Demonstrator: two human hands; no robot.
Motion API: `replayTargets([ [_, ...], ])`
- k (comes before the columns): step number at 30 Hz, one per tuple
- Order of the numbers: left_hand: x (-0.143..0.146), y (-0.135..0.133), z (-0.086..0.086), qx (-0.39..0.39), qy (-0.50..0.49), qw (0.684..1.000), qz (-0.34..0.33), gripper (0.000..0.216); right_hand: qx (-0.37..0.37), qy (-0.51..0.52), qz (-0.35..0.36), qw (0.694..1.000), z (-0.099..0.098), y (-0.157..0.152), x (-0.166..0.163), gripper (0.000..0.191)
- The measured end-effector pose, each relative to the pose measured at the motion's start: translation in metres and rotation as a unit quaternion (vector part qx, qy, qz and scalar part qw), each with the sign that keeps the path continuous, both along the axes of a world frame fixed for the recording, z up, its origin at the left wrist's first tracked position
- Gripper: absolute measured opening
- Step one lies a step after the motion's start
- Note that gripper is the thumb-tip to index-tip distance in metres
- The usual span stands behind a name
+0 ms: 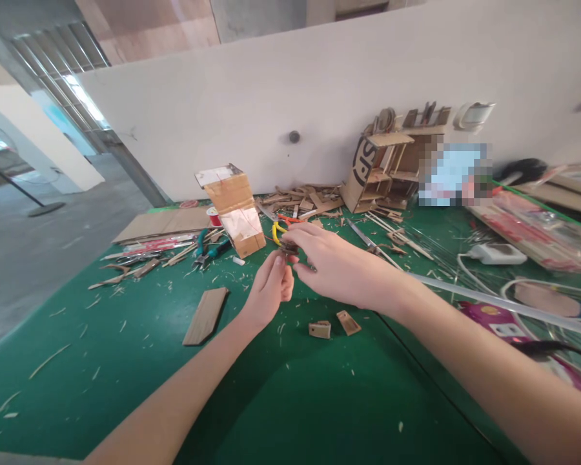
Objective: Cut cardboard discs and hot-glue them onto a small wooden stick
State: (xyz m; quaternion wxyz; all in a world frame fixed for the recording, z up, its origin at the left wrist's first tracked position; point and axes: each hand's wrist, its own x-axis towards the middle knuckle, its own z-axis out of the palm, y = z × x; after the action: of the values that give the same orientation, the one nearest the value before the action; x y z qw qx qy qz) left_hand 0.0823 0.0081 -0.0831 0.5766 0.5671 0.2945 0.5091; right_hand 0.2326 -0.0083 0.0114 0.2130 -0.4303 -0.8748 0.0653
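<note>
My left hand [270,289] is closed, thumb and fingers pinching a small dark brown piece [289,247] in the middle of the view. My right hand [326,258] reaches over from the right, its fingers bent around the same piece. Most of the piece is hidden by the fingers, so its exact kind cannot be made out. Just beyond the hands lie yellow-handled pliers [277,232] and an orange-handled tool [289,220]. Nearer to me, two small folded cardboard pieces with holes, one upright [319,330] and one tilted [348,323], rest on the green table [252,400].
A flat cardboard piece [206,316] lies left of my hands. Behind stand a bent cardboard form [239,216] and a cardboard shelf [382,165]. Teal-handled cutters [202,252], a thread spool [214,217], sticks and scraps surround them. A charger [498,254], power strip [496,321] and cables occupy the right.
</note>
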Motion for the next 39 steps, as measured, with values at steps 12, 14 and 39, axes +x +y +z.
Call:
replayTargets([
  [12, -0.010, 0.005, 0.005, 0.179, 0.117, 0.964, 0.160, 0.026, 0.051, 0.008, 0.006, 0.999, 0.001, 0.002, 0.006, 0.020],
  [14, -0.012, 0.006, 0.007, 0.254, 0.163, 0.937, 0.174, 0.037, 0.053, 0.017, 0.026, 0.998, -0.001, 0.002, 0.006, 0.018],
  [39, -0.016, 0.006, 0.007, 0.380, 0.334, 0.828, 0.243, 0.019, 0.195, -0.197, 0.079, 0.957, -0.003, 0.006, 0.008, 0.019],
])
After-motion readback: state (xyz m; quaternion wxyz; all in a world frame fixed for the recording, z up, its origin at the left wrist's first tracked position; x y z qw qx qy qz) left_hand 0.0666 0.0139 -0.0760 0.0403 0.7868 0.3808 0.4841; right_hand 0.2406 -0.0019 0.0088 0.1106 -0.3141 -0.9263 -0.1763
